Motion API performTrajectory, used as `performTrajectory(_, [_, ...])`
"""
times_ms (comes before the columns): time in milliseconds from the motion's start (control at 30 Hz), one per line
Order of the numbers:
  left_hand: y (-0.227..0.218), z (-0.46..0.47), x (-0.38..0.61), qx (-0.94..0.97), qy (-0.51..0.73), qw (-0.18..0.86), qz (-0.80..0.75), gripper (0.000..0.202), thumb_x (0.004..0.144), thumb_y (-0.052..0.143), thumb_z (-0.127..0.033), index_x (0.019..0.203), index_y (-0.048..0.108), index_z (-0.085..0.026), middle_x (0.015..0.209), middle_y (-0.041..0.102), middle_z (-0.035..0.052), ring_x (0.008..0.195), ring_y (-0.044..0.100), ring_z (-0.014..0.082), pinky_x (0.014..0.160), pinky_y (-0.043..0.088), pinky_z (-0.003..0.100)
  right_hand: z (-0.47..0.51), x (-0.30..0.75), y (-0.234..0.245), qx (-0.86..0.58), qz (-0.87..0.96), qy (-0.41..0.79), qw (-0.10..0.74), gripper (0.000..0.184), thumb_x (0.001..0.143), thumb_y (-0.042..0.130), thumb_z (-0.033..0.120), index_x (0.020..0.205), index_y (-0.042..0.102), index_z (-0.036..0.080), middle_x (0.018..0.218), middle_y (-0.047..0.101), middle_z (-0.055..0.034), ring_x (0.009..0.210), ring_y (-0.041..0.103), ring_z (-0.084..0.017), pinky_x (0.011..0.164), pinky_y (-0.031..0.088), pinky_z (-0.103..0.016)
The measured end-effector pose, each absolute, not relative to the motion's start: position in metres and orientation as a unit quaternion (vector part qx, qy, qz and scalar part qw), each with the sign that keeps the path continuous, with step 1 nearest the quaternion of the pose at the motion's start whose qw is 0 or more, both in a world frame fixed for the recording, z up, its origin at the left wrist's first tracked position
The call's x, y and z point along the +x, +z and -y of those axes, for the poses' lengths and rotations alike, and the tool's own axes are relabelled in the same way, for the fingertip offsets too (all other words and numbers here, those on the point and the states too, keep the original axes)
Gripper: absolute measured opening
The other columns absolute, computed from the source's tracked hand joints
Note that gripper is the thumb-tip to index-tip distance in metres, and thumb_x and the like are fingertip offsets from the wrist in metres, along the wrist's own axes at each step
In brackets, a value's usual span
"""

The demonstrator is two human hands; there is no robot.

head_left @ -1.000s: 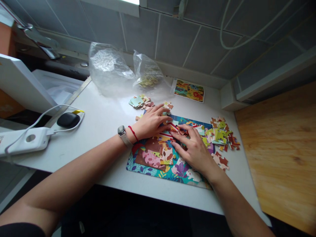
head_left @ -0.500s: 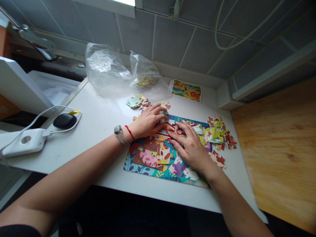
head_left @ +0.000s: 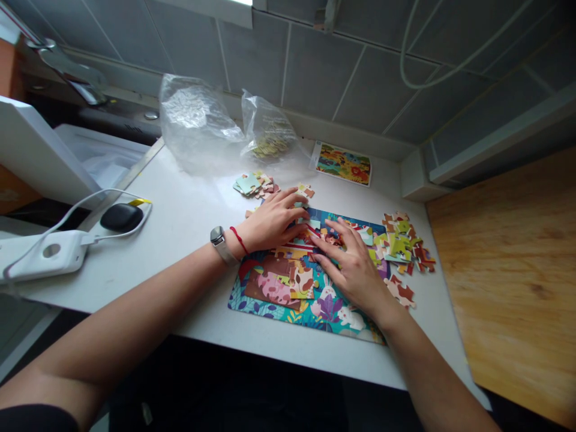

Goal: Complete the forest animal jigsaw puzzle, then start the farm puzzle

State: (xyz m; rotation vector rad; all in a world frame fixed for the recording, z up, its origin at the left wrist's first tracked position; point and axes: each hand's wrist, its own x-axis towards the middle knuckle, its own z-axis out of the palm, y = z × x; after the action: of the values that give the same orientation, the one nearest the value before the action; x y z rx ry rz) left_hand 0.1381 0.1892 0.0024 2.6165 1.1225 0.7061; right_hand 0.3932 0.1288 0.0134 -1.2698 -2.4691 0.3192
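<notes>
A colourful jigsaw puzzle (head_left: 288,312) with rabbits and leaves lies on the white counter, with joined pieces (head_left: 274,288) showing a pink animal on top of it. My left hand (head_left: 276,222) rests over the puzzle's upper left part, fingers spread and slightly bent, touching pieces there. Beside it my right hand (head_left: 353,261) lies over the middle, fingers stretched out, its fingertips on red and white pieces close to the left fingertips. What lies under both palms is hidden. A brown-patched puzzle piece (head_left: 400,293) sits just right of my right hand.
Loose pieces are heaped right (head_left: 402,240) and behind left (head_left: 252,185). Clear plastic bags (head_left: 193,126) and a picture card (head_left: 342,163) stand toward the wall. A power strip (head_left: 45,255) with a black case (head_left: 121,217) is left; a wooden board (head_left: 513,258) is right.
The whole view has shifted slightly. Both hands stay over the same part of the puzzle, with only a slight shift of the right fingers.
</notes>
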Motion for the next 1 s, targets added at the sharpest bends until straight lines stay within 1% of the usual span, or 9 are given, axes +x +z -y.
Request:
performTrajectory(100, [0.003, -0.189, 0.139, 0.887, 0.241, 0.107, -0.379, 0.026, 0.106, 0.061, -0.039, 0.117, 0.074, -0.019, 0.142, 0.065, 0.0142, 0.148, 0.049, 0.0377, 0.121, 0.041, 0.065, -0.130, 0.393, 0.014, -0.451, 0.869, 0.111, 0.173, 0.036, 0.106, 0.059, 0.038, 0.136, 0.076, 0.029, 0.158, 0.054, -0.0124, 0.154, 0.043, -0.036, 0.126, 0.040, -0.062])
performTrajectory(233, [0.004, -0.190, 0.137, 0.887, 0.238, 0.114, -0.378, 0.026, 0.105, 0.063, -0.040, 0.117, 0.073, -0.019, 0.143, 0.065, 0.0144, 0.148, 0.049, 0.0376, 0.122, 0.041, 0.064, -0.130, 0.393, 0.016, -0.463, 0.863, 0.120, 0.162, 0.034, 0.106, 0.058, 0.035, 0.134, 0.077, 0.031, 0.159, 0.053, -0.0109, 0.154, 0.043, -0.036, 0.125, 0.041, -0.063])
performTrajectory(433, [0.004, -0.191, 0.134, 0.890, 0.233, 0.114, -0.374, 0.039, 0.098, 0.070, -0.054, 0.116, 0.071, -0.020, 0.145, 0.063, 0.0147, 0.148, 0.048, 0.0398, 0.121, 0.041, 0.063, -0.127, 0.391, 0.018, -0.476, 0.858, 0.127, 0.146, 0.038, 0.107, 0.056, 0.037, 0.141, 0.072, 0.035, 0.162, 0.050, -0.0082, 0.156, 0.040, -0.035, 0.127, 0.038, -0.063])
performTrajectory(533, [0.004, -0.190, 0.135, 0.890, 0.229, 0.114, -0.378, 0.039, 0.097, 0.072, -0.053, 0.116, 0.070, -0.020, 0.146, 0.062, 0.0148, 0.148, 0.047, 0.0403, 0.122, 0.040, 0.063, -0.127, 0.390, 0.018, -0.475, 0.859, 0.128, 0.143, 0.038, 0.108, 0.054, 0.037, 0.140, 0.072, 0.033, 0.163, 0.049, -0.0094, 0.157, 0.039, -0.035, 0.127, 0.038, -0.062])
performTrajectory(667, [0.004, -0.190, 0.135, 0.889, 0.224, 0.114, -0.382, 0.040, 0.097, 0.071, -0.054, 0.117, 0.069, -0.020, 0.147, 0.061, 0.0144, 0.149, 0.046, 0.0396, 0.122, 0.040, 0.062, -0.131, 0.396, 0.021, -0.476, 0.857, 0.124, 0.158, 0.038, 0.106, 0.057, 0.037, 0.140, 0.072, 0.028, 0.161, 0.051, -0.0114, 0.156, 0.040, -0.035, 0.127, 0.038, -0.062])
performTrajectory(733, [0.003, -0.191, 0.135, 0.889, 0.225, 0.115, -0.383, 0.035, 0.102, 0.065, -0.052, 0.118, 0.070, -0.020, 0.147, 0.061, 0.0134, 0.149, 0.046, 0.0383, 0.122, 0.041, 0.061, -0.135, 0.404, 0.023, -0.486, 0.848, 0.116, 0.178, 0.039, 0.105, 0.059, 0.038, 0.140, 0.072, 0.027, 0.157, 0.055, -0.0117, 0.154, 0.043, -0.035, 0.126, 0.039, -0.062])
performTrajectory(800, [0.002, -0.192, 0.134, 0.887, 0.231, 0.116, -0.383, 0.029, 0.108, 0.057, -0.044, 0.116, 0.071, -0.020, 0.145, 0.063, 0.0127, 0.149, 0.047, 0.0372, 0.121, 0.042, 0.061, -0.140, 0.415, 0.025, -0.496, 0.841, 0.112, 0.185, 0.042, 0.104, 0.062, 0.043, 0.142, 0.070, 0.028, 0.154, 0.058, -0.0116, 0.152, 0.044, -0.035, 0.126, 0.039, -0.063])
performTrajectory(900, [0.003, -0.193, 0.134, 0.884, 0.241, 0.121, -0.381, 0.030, 0.111, 0.049, -0.038, 0.111, 0.073, -0.019, 0.143, 0.064, 0.0127, 0.148, 0.048, 0.0366, 0.121, 0.042, 0.062, -0.144, 0.432, 0.026, -0.504, 0.842, 0.116, 0.154, 0.055, 0.097, 0.070, 0.052, 0.146, 0.067, 0.028, 0.156, 0.056, -0.0127, 0.153, 0.043, -0.038, 0.126, 0.038, -0.066])
performTrajectory(1000, [0.006, -0.193, 0.134, 0.886, 0.246, 0.130, -0.371, 0.029, 0.110, 0.050, -0.037, 0.108, 0.074, -0.020, 0.143, 0.064, 0.0127, 0.147, 0.049, 0.0356, 0.120, 0.043, 0.063, -0.146, 0.440, 0.025, -0.510, 0.842, 0.119, 0.127, 0.061, 0.091, 0.077, 0.057, 0.144, 0.068, 0.028, 0.159, 0.053, -0.0134, 0.155, 0.040, -0.041, 0.126, 0.037, -0.068])
